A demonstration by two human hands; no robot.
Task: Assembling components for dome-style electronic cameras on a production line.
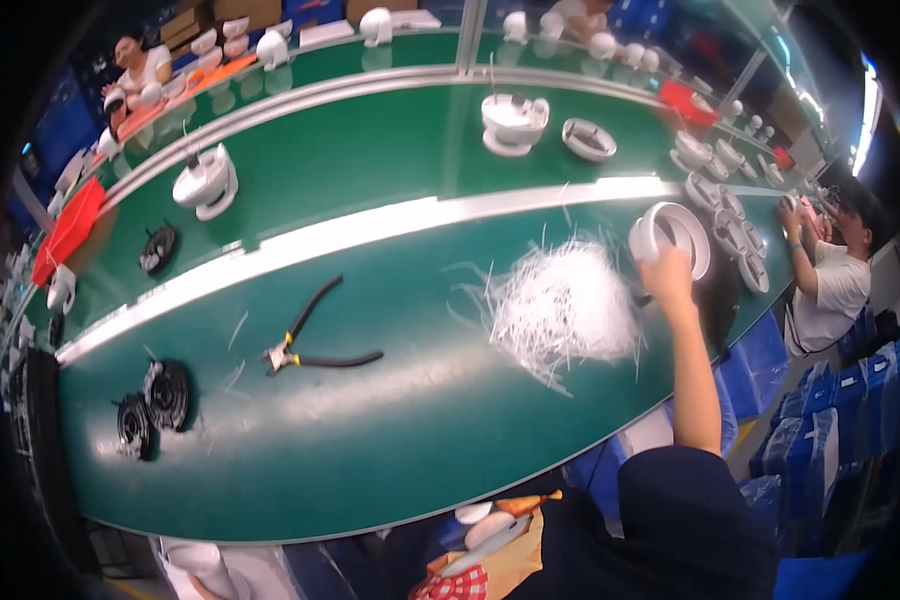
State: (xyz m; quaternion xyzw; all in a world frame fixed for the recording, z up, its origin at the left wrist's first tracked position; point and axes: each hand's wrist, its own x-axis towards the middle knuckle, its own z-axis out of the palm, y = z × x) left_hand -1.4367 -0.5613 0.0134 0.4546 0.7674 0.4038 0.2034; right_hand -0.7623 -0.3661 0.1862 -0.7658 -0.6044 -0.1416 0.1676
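At the right part of the green table, my right hand [668, 272] is closed on the near side of a white round plastic housing [698, 232], its fingers reaching into the hollow. The housing is tilted, its rim facing right. Left of this hand lies a heap of thin clear-white plastic strips [565, 310]. Pliers [282, 356] with black and yellow handles lie with their handles apart near the table's middle. Two black round parts [167, 396] with wires sit side by side at the left end. My left hand is not in view.
Across a pale strip runs a green belt [350, 150] carrying white housings [515, 122] and a black part [158, 248]. More white rings [735, 225] crowd the table's right end. Co-workers sit there [835, 265] and at the far side. Blue crates [840, 410] stand at right.
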